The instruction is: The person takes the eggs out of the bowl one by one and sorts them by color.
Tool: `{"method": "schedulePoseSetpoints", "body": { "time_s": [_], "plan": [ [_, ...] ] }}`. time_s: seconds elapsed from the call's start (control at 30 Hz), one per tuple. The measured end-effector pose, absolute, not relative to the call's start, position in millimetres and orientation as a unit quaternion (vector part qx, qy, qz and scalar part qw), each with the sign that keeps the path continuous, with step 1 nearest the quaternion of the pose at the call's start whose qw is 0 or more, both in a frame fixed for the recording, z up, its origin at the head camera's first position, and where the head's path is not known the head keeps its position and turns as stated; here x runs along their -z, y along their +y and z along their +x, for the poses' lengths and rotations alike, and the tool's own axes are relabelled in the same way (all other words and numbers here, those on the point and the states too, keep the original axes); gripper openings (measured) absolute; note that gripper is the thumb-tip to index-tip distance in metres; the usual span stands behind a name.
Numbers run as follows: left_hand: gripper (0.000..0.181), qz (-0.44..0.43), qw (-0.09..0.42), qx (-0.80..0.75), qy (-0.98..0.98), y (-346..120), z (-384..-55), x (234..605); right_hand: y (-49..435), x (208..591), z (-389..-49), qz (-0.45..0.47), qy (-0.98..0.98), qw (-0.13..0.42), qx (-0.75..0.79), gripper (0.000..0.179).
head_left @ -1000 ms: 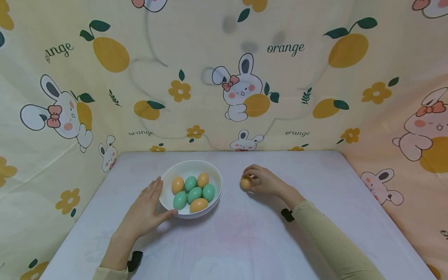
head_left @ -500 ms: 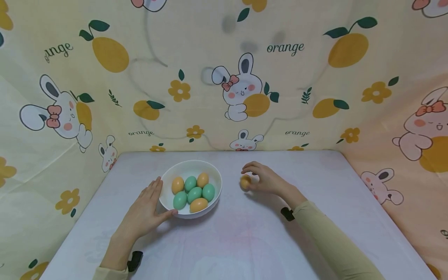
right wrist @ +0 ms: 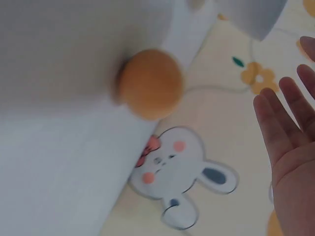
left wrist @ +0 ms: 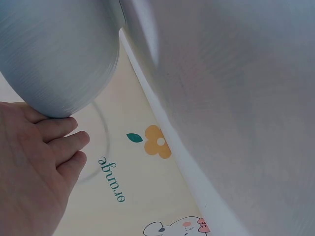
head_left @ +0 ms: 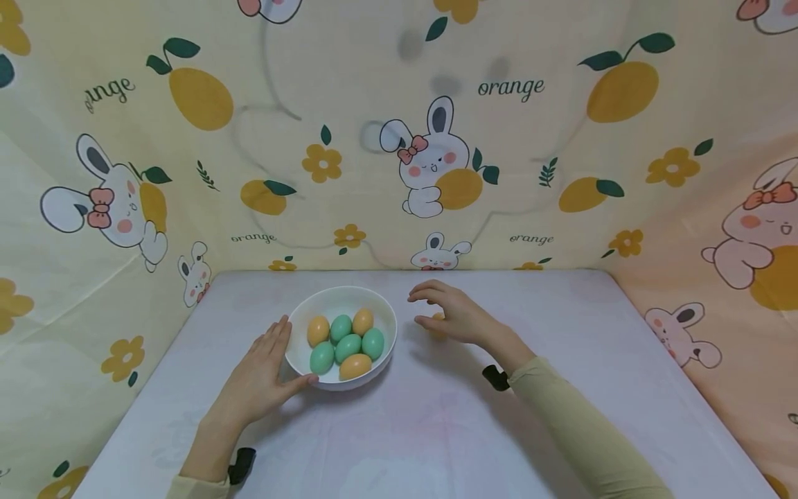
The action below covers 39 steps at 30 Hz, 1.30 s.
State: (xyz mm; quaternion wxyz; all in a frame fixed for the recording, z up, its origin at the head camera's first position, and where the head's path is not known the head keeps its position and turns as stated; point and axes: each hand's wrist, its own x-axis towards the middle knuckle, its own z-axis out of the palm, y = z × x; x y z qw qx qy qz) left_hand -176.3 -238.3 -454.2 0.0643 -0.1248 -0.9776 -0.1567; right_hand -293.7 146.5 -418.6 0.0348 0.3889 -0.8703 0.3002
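Note:
A white bowl holds several eggs, some green and some orange. My left hand rests against the bowl's left side, fingers straight along it and thumb at the near rim. In the left wrist view, fingertips touch the underside of the bowl's wall. To the bowl's right, a lone orange egg lies on the table, partly hidden by my right hand. That hand hovers over it, fingers spread and holding nothing. In the right wrist view the egg stands apart from the fingers.
The table has a pale cloth-like surface. Fabric printed with rabbits and oranges rises at its back and sides. Black devices sit at both wrists.
My right hand has let go of the orange egg, opened its fingers and moved up and left over it. The egg stays on the table. My left hand and the bowl keep their places.

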Motion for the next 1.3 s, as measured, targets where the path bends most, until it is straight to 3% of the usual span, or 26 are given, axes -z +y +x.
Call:
{"method": "schedulePoseSetpoints", "body": {
  "time_s": [0.47, 0.93, 1.3],
  "plan": [
    [0.115, -0.123, 0.062, 0.156, -0.978, -238, -176, 453, 86, 407, -291, 0.431, -0.846, 0.017, -0.313, 0.034],
    [0.111, -0.135, 0.070, 0.161, -0.975, -240, -176, 455, 24, 424, -302, 0.449, -0.851, -0.047, -0.268, 0.043],
    [0.111, -0.137, 0.072, 0.168, -0.974, -240, -176, 457, -7, 426, -303, 0.433, -0.884, -0.033, -0.175, 0.047]
  ]
}}
